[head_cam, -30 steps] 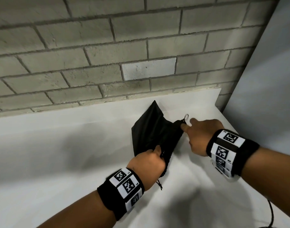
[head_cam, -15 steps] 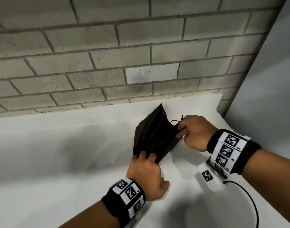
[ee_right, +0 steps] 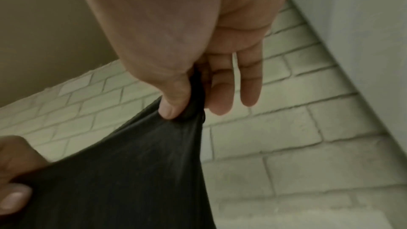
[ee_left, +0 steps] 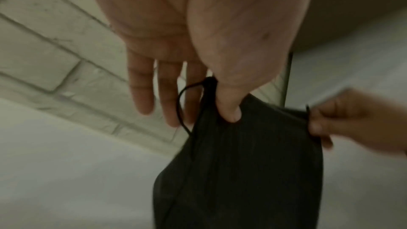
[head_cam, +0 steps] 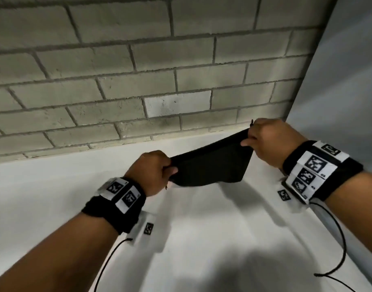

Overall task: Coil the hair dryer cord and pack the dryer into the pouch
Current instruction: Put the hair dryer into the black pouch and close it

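The black pouch point(head_cam: 210, 165) is pinched at its two upper corners: one corner is held between thumb and fingers of the left hand point(head_cam: 152, 172), the other is gripped in the same way by the right hand point(head_cam: 267, 142). Half a second earlier the pouch was lying folded on the white counter point(head_cam: 212, 239) with the hands close together; now it is lifted clear of the counter and stretched flat between them. A thin drawstring loop point(ee_left: 184, 107) is seen beside the left thumb. The pouch is probably being opened for the dryer, which is not seen in any view. Behind the pouch a pale brick wall point(head_cam: 138, 70) rises, and a plain grey wall point(head_cam: 349, 81) stands at its right.
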Demonstrator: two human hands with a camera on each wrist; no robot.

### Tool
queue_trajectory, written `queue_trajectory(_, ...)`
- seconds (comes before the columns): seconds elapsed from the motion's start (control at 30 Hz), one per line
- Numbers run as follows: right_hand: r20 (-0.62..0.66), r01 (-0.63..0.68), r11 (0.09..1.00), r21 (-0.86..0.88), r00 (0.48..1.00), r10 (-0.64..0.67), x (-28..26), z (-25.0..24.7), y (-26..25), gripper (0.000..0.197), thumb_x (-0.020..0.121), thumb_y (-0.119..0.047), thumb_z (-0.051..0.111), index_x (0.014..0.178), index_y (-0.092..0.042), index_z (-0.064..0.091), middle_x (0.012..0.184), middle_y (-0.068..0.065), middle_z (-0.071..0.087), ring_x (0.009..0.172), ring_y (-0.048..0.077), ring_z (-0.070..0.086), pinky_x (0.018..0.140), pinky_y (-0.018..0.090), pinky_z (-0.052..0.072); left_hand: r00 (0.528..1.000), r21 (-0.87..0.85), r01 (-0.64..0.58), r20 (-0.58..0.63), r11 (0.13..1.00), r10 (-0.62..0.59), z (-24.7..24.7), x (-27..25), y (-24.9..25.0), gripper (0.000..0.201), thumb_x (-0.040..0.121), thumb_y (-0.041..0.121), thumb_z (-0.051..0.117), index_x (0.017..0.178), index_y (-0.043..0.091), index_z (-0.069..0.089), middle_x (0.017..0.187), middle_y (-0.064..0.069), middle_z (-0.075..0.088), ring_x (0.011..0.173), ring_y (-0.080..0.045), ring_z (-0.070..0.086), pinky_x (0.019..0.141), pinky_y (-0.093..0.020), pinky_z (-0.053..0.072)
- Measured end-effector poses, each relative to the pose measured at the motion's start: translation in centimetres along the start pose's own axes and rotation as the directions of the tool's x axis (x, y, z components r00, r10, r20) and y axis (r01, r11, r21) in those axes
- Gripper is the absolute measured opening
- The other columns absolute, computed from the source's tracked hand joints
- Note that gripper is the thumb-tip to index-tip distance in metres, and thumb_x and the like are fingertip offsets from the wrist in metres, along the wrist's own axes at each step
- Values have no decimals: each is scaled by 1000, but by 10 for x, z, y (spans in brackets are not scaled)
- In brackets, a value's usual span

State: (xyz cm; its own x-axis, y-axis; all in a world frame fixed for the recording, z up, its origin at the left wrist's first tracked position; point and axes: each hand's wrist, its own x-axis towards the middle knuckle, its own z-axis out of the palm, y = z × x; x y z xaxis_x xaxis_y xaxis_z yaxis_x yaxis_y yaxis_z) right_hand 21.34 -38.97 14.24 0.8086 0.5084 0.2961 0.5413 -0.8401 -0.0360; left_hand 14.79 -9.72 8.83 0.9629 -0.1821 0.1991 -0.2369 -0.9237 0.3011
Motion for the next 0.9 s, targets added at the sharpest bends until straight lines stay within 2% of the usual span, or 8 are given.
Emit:
queue_trajectory(0.07, -128, -54, 999, 7, 990, 54, -3, -21, 16, 29, 89, -24, 64, 77, 2, 71, 77, 20, 62, 72, 38, 61, 65, 36, 45, 995, -108, -49, -96, 993, 39, -24, 18, 14, 32, 91, 31, 59, 63, 17, 54, 54, 8, 52, 56, -18, 57, 57, -27, 42)
queue_trajectory(0.17, -238, -137, 989, 49, 961, 144, -9, -46, 38, 30, 89, -27, 64, 76, 0, 69, 75, 16, 62, 69, 35, 58, 64, 35, 45, 967, -316, -150, -242, 937, 73, -43, 43, 38, 31, 88, 26, 66, 64, 9, 59, 52, -5, 55, 48, -14, 50, 48, -17, 39)
queue_trajectory(0.27, -236, -213, 965, 150, 940, 245, -17, -63, 52, 26, 89, -27, 65, 78, -4, 66, 68, 8, 60, 65, 28, 57, 67, 31, 44, 978, -634, -172, -203, 754, 53, -42, 62, 55, 32, 82, 23, 69, 66, -3, 60, 63, -28, 60, 54, -35, 54, 55, -35, 46)
queue_trajectory(0.33, -140, -311, 918, 247, 926, 351, -25, -71, 60, 24, 88, -30, 66, 75, -11, 65, 59, 6, 67, 57, 24, 66, 62, 29, 48, 990, -734, -138, -125, 665, 67, -34, 72, 63, 35, 78, 19, 69, 66, -10, 54, 60, -30, 55, 54, -33, 49, 57, -40, 43)
queue_trajectory(0.53, 84, -549, 785, 286, 831, 550, -26, -64, 88, 29, 88, -30, 67, 66, -11, 66, 44, 0, 67, 41, 9, 65, 47, 19, 39, 993, -774, 88, 114, 628, 2, 23, 104, 88, 27, 86, 0, 63, 64, -5, 49, 60, -13, 49, 47, -19, 54, 49, -30, 51)
queue_trajectory(0.6, 99, -618, 739, 267, 781, 617, -14, -53, 102, 29, 87, -28, 67, 69, -5, 69, 53, 5, 71, 49, 16, 70, 49, 21, 47, 991, -734, 128, 127, 666, -50, 42, 123, 92, 29, 89, 12, 65, 70, -7, 54, 63, -16, 55, 51, -19, 60, 50, -30, 54)
queue_trajectory(0.7, 41, -684, 711, 162, 725, 687, 13, -28, 123, 35, 82, -33, 71, 77, 2, 70, 75, 16, 75, 70, 29, 71, 67, 30, 56, 990, -520, 140, 103, 843, -102, 70, 151, 92, 29, 89, 33, 63, 72, 9, 65, 66, -12, 69, 67, -25, 70, 63, -37, 58)
queue_trajectory(0.9, -64, -689, 693, 212, 698, 713, 24, 19, 136, 22, 79, -23, 69, 94, -7, 72, 96, 14, 73, 88, 33, 68, 68, 24, 41, 961, -484, 276, 131, 830, -243, 120, 188, 90, 23, 89, 30, 59, 76, 14, 69, 77, -9, 74, 79, -28, 70, 76, -37, 57)
